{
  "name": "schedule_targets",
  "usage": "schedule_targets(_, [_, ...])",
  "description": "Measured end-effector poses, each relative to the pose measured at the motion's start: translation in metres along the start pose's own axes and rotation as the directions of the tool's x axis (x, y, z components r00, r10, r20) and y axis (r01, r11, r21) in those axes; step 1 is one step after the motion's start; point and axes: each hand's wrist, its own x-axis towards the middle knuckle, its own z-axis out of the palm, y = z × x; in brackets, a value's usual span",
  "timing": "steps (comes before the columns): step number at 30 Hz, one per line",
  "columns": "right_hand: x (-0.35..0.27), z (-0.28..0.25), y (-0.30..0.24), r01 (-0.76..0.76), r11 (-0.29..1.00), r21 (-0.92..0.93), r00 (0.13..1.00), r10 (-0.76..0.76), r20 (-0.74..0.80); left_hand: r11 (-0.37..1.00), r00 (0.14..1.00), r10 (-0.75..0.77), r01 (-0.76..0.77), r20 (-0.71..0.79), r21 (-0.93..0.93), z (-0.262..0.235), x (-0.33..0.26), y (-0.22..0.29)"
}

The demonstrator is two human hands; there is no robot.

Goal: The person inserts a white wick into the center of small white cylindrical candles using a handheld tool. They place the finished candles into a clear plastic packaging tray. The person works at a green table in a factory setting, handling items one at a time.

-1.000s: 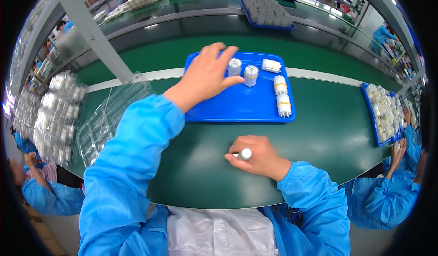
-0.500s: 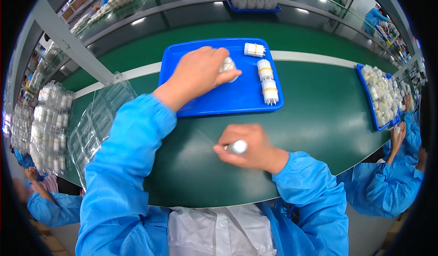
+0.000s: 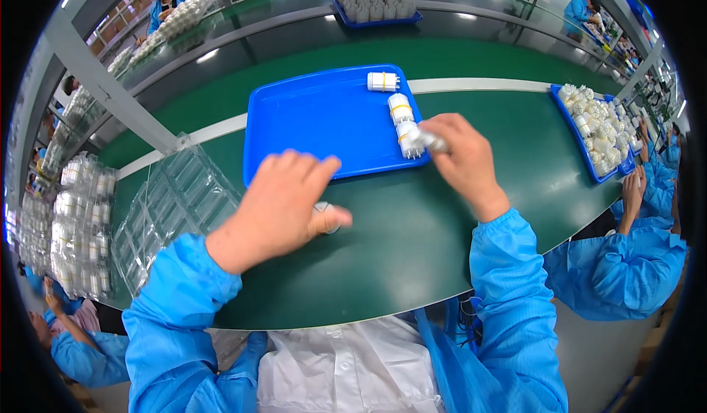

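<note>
My left hand [image 3: 276,207] is closed round a white part [image 3: 325,207] just in front of the blue tray [image 3: 309,118]; only a small piece of that part shows by the thumb. Over the tray's near right corner, my right hand [image 3: 465,159] grips a silvery hand tool [image 3: 434,142] with a rounded end, blurred by motion. Close to the tool, inside the tray, two white cylindrical parts with yellow bands and pins, one upper [image 3: 400,108] and one lower [image 3: 408,138], lie end to end. A third such part [image 3: 382,82] lies at the far right corner.
A clear plastic blister tray [image 3: 184,192] lies on the green table to the left, beside stacked filled packs [image 3: 77,221]. At right stands a blue tray heaped with white parts [image 3: 596,133], near a co-worker's hands [image 3: 632,196]. A grey upright post [image 3: 110,82] rises at the far left.
My left hand has come back from above the tray toward me, with the white part. My right hand has moved forward and right, carrying the silvery tool to the tray's edge.
</note>
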Motion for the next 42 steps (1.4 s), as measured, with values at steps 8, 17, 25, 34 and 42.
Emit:
schedule_targets(8, [0.015, 0.004, -0.014, 0.278, 0.94, -0.199, 0.907, -0.189, 0.376, 0.989, 0.991, 0.124, -0.12, -0.044, 0.088, 0.069, 0.185, -0.098])
schedule_targets(17, [0.017, 0.007, -0.009, 0.305, 0.945, -0.117, 0.843, -0.211, 0.496, 0.998, 0.978, 0.006, -0.019, 0.21, 0.063, 0.116, 0.211, -0.11])
schedule_targets(25, [0.007, -0.013, 0.011, 0.006, 0.981, 0.193, 0.968, -0.054, 0.243, 0.826, 0.948, -0.316, 0.296, 0.042, -0.479, 0.031, 0.105, -0.118])
schedule_targets(34, [0.002, -0.004, -0.075, 0.09, 0.985, 0.146, 0.837, -0.154, 0.526, 0.79, 0.907, -0.339, 0.419, 0.252, -0.447, -0.021, -0.055, -0.054])
schedule_targets(42, [-0.008, 0.033, -0.102, 0.143, 0.954, 0.264, 0.852, -0.254, 0.458, 0.744, 0.882, -0.409, 0.471, 0.234, -0.474, 0.004, -0.088, -0.036])
